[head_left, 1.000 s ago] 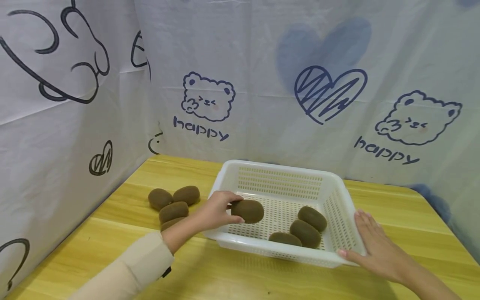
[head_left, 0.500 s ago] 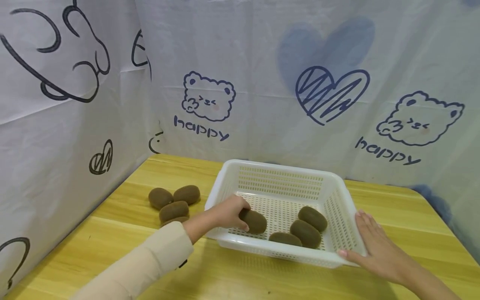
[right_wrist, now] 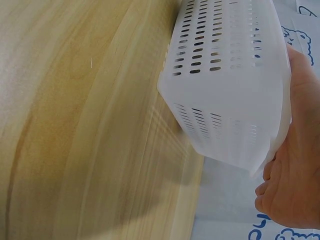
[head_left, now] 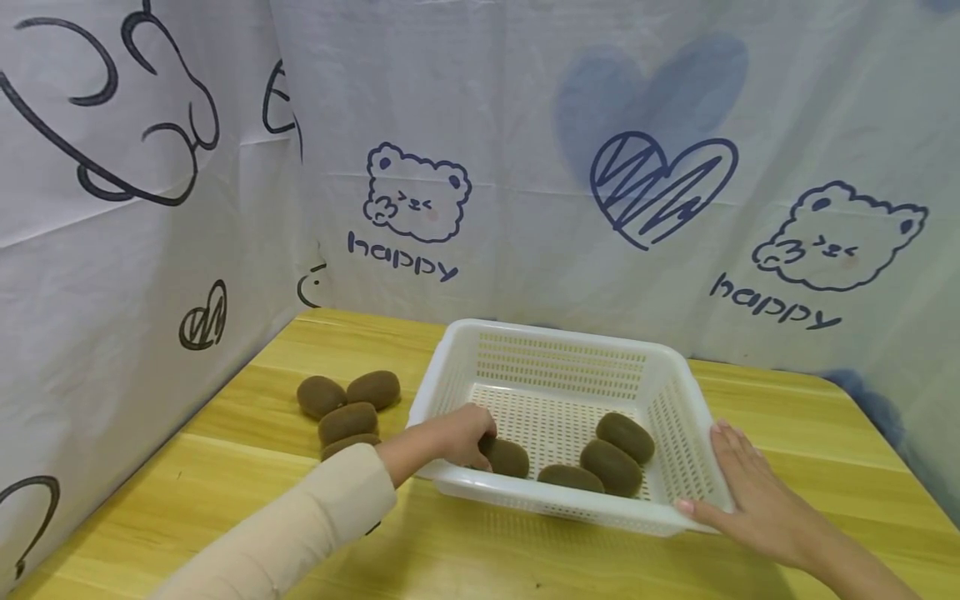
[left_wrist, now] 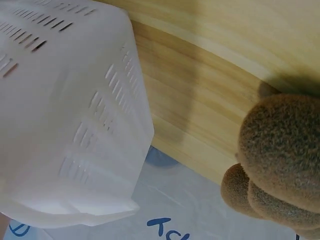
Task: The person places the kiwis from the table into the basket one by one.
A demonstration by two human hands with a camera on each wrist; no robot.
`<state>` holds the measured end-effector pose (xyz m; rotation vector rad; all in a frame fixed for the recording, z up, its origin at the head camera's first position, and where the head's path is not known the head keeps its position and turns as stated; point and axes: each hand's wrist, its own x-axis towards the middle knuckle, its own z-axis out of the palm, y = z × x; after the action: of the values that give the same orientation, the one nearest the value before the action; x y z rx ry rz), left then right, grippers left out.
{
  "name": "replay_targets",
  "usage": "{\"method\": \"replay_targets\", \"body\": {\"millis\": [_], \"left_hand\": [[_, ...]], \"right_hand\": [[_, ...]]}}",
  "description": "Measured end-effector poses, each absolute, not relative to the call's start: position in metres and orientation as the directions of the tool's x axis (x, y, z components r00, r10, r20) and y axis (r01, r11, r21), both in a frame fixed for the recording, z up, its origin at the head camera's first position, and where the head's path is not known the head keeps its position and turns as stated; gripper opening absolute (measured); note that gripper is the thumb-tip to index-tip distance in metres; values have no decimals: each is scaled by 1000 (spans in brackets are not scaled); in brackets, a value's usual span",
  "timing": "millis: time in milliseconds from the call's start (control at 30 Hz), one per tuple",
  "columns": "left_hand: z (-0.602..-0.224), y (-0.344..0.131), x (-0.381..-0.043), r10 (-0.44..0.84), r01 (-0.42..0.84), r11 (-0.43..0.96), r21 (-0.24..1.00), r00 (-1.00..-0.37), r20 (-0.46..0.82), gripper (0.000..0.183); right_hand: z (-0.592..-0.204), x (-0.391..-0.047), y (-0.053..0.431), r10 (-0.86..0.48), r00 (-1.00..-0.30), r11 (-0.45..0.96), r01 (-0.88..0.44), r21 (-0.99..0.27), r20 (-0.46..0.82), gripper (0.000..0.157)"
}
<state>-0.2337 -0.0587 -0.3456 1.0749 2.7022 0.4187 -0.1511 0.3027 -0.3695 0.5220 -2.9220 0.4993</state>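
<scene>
In the head view, my left hand (head_left: 467,435) reaches over the near left side of a white plastic basket (head_left: 558,333), holding a brown fuzzy kiwi (head_left: 508,459) low inside it. The fingers and thumb lie around the kiwi's left end. Three other kiwis (head_left: 611,467) lie in the basket's right half. My right hand (head_left: 765,500) rests against the near right corner, its fingers straight along the side and the thumb on the rim. The right wrist view shows that hand (right_wrist: 297,170) at the basket's rim. The left wrist view hides the left fingers behind the basket wall (left_wrist: 60,100).
Several kiwis (head_left: 347,424) sit close together on the wooden table (head_left: 247,433), left of the basket. They appear large in the left wrist view, where the nearest kiwi (left_wrist: 285,145) stands at the right. A printed cloth (head_left: 517,233) hangs behind the table.
My left hand has lowered the kiwi from above the basket's left side down towards its floor, near the front wall. The right hand and the basket stay put.
</scene>
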Motion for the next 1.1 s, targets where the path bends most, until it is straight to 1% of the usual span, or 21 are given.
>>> {"method": "replay_targets", "body": {"millis": [133, 200, 300, 400, 500, 633, 800, 933, 1100], "left_hand": [[-346, -60, -232, 709, 653, 689, 314, -697, -104, 12], [-345, -60, -231, 699, 642, 699, 315, -706, -113, 14], [-343, -61, -229, 664, 595, 724, 348, -738, -121, 30], [-340, -63, -228, 632, 551, 730, 405, -770, -91, 45], [-337, -66, -228, 619, 561, 706, 433, -785, 7, 49], [-336, -73, -224, 590, 596, 682, 424, -791, 163, 46], [-337, -83, -218, 478, 594, 688, 418, -803, 356, 40], [-340, -95, -216, 386, 602, 669, 435, -782, 489, 39], [-343, -112, -214, 308, 624, 645, 440, -740, 598, 41]], "right_hand": [[-369, -151, 303, -315, -931, 881, -359, -307, 183, 99], [-370, -151, 303, -312, -933, 879, -355, -318, 177, 98], [-371, -151, 303, -310, -934, 877, -353, -325, 177, 98], [-371, -150, 303, -308, -935, 879, -351, -324, 177, 98], [-370, -151, 302, -309, -933, 880, -353, -317, 182, 98], [-369, -151, 301, -314, -929, 879, -362, -310, 194, 98], [-369, -152, 302, -313, -930, 880, -360, -310, 191, 98], [-370, -152, 302, -309, -934, 879, -352, -320, 179, 99], [-370, -151, 303, -309, -933, 879, -354, -320, 181, 99]]}}
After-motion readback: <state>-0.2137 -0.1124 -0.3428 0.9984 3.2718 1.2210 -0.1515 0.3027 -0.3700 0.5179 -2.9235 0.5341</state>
